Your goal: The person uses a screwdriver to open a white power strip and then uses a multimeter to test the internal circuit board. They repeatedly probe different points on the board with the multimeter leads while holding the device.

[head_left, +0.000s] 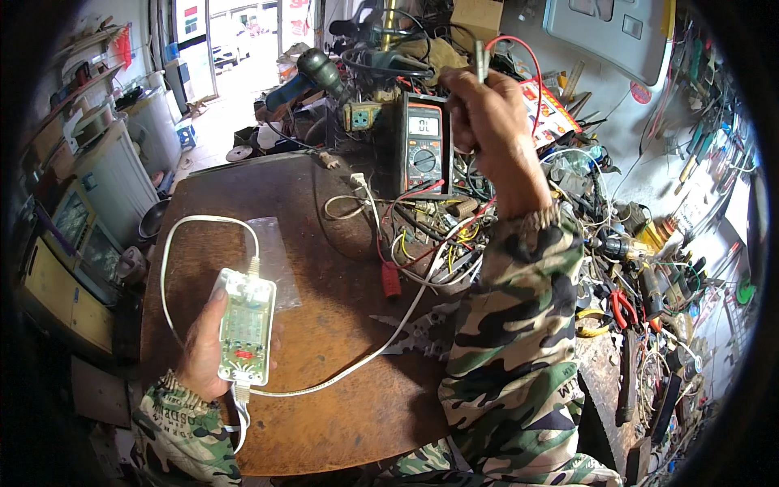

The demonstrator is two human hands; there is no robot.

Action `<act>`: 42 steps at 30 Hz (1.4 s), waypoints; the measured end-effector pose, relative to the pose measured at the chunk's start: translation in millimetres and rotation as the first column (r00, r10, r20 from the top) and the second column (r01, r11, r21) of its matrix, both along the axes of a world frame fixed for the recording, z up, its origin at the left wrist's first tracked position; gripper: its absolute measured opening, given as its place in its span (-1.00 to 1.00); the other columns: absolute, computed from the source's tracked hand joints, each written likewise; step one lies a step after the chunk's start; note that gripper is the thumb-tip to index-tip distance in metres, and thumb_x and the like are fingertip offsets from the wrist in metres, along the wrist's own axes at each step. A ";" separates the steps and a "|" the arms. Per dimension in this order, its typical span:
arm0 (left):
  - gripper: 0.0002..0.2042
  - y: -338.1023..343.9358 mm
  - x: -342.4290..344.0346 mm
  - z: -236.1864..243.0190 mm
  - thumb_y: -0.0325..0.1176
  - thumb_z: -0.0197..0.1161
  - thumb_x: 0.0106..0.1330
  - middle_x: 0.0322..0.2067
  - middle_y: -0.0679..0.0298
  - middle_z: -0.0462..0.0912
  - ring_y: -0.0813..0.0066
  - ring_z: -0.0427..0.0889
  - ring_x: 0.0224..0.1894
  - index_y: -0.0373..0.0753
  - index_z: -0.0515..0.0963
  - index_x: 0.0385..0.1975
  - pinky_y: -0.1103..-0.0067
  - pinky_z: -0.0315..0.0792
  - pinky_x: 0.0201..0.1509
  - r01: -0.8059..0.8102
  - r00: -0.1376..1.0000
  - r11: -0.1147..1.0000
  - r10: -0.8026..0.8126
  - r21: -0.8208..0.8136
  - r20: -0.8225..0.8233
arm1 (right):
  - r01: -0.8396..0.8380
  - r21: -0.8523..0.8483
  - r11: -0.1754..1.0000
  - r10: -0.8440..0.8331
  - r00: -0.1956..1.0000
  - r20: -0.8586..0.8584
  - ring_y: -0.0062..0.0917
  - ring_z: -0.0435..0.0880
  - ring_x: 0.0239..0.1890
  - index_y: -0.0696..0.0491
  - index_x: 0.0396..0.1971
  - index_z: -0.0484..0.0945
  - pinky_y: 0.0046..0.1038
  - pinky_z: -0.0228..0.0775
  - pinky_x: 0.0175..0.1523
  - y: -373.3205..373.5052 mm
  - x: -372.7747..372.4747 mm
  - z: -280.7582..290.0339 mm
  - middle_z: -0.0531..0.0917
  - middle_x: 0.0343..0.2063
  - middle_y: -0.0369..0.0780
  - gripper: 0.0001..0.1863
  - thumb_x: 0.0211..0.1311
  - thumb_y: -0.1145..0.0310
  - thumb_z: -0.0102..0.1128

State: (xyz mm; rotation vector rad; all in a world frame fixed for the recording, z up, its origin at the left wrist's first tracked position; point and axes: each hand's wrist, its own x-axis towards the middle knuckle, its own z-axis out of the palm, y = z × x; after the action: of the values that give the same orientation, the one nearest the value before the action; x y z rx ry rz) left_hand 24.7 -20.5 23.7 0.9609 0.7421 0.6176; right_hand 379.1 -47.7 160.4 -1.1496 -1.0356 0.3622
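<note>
My left hand (pixel 200 345) grips a small white-framed, clear-cased circuit board device (pixel 245 325) over the bench's near left; white cables (pixel 166 276) leave both its ends. A clear plastic bag (pixel 288 292) lies beside it. My right hand (pixel 495 122) is raised at the back, fingers closed on a slim metal piece (pixel 480 61); a red wire (pixel 527 45) loops near its top. Just left of that hand stands a multimeter (pixel 423 158) with a lit display. A red clip (pixel 391 280) lies among leads on the wooden bench (pixel 211 430).
A blue tool (pixel 284 93) and yellowish socket box (pixel 359 115) sit at the back. Tangled parts, red-handled pliers (pixel 625 307) and a drill (pixel 615 243) crowd the right side. Old appliances (pixel 114 191) line the left wall. A doorway (pixel 235 36) opens behind.
</note>
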 end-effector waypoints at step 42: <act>-0.37 21.8 2.8 -23.8 0.24 -0.18 0.43 -0.18 0.04 0.67 0.33 0.70 -0.27 -0.20 0.42 0.16 0.43 0.65 -0.29 0.167 0.969 0.975 -0.190 0.148 0.158 | -0.346 -0.535 0.770 0.519 0.829 0.211 -0.73 0.43 -0.65 0.14 -0.40 0.68 -0.60 0.20 -0.56 -44.9 -102.1 -131.5 0.51 -0.71 -0.39 -0.75 0.23 0.23 0.31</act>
State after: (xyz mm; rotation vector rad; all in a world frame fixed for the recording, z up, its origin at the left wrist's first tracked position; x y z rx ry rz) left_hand 27.5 1.3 -0.1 1.0700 0.4591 0.5881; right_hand 277.0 -92.5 28.9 -1.4379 -1.6030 0.8530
